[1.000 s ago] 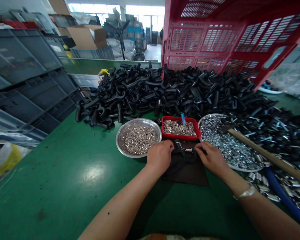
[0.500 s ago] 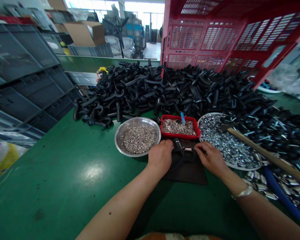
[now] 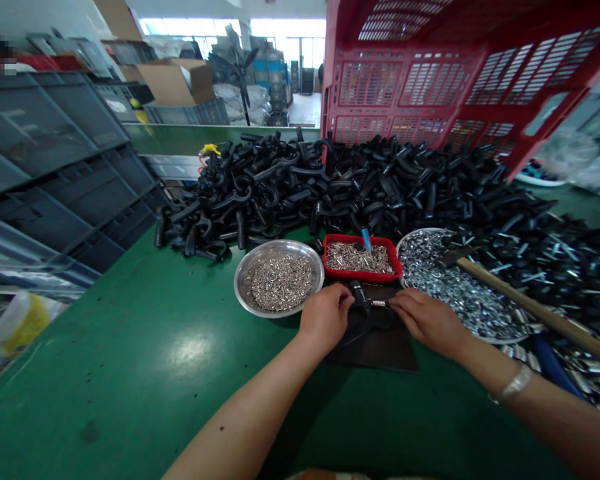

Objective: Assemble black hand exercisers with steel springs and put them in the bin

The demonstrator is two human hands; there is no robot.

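Note:
On a dark mat [image 3: 395, 357] lies a black plastic forked handle part [image 3: 361, 320]. My left hand [image 3: 325, 317] is closed on its left side, the fingertips curled near the top. A small metal coil spring [image 3: 379, 303] sticks out sideways from the part. At the spring's outer end my right hand [image 3: 430, 321] pinches with thumb and fingers. What lies right between those fingertips is too small to make out. Just behind the hands stand a red tray [image 3: 363, 275] of small metal pins and a steel bowl [image 3: 240, 283] of tiny metal pieces.
Black plastic parts [image 3: 280, 173] are heaped across the back. A hammer [image 3: 520, 300] rests over a dish of shiny metal pieces [image 3: 445, 287] on the right. Behind the heap a red crate [image 3: 370, 80] stands on its side. Grey bins [image 3: 55, 127] are stacked at the left.
My right fingers have closed in and flattened against the spring's outer end. The left hand stays at the black part. The view has shifted slightly.

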